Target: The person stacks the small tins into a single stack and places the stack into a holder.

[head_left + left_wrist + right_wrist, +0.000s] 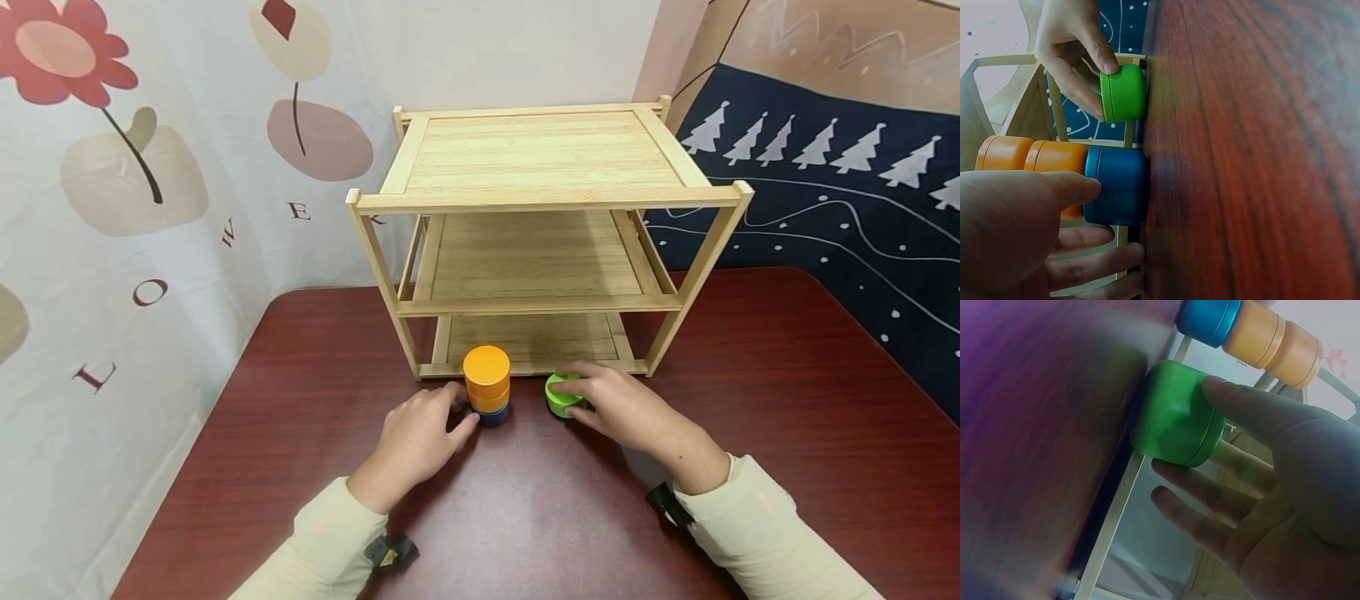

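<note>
Left hand: the left hand [416, 439] sits at the left side of the stack, its fingers relaxed and spread, not wrapped round anything; the thumb tip lies at the lid edge of the blue tin [1121, 185], though whether it presses there I cannot tell.
Right hand: the right hand [628, 410] pinches the green tin [1172, 419], thumb on the near side and index finger across the far side of the lid; the other fingers reach past, loosely bent.
Green tin: upright on the worktop [525, 525], between thumb and index finger, to the right of the stack and apart from it.
Blue tin: upright on the worktop at the bottom of the stack, just beside the left thumb.
Orange tins: the lower orange tin [490, 403] rests on the blue one, the upper orange tin [487, 367] on top of that, above the left fingertips.
Wooden shelf: the three-level wooden shelf [540, 154] stands on the worktop behind the tins, its lowest bar just beyond them.
</note>
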The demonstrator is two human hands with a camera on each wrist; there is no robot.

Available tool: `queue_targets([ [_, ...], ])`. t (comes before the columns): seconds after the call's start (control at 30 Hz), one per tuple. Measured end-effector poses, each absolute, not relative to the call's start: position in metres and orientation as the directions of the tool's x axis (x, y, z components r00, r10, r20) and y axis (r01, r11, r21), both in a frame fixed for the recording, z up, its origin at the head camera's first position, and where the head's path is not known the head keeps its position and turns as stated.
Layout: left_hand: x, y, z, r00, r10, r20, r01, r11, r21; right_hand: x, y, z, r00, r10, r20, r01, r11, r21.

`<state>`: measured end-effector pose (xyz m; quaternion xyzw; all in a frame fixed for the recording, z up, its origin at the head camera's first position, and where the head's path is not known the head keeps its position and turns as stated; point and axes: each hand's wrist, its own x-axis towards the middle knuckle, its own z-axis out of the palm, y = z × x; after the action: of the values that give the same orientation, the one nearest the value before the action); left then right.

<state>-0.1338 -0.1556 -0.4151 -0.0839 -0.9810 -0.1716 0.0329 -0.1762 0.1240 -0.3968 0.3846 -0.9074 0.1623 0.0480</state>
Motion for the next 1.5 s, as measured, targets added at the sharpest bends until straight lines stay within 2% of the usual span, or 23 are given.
queue_targets([
  [1.5, -0.1334, -0.1552, -0.4146, -0.983, 0.152, 0.100, 0.177, 0.928, 0.327, -0.1734, 0.1237, -0.3915, -0.670, -0.690, 0.273, -0.742, 0.622, -0.248],
])
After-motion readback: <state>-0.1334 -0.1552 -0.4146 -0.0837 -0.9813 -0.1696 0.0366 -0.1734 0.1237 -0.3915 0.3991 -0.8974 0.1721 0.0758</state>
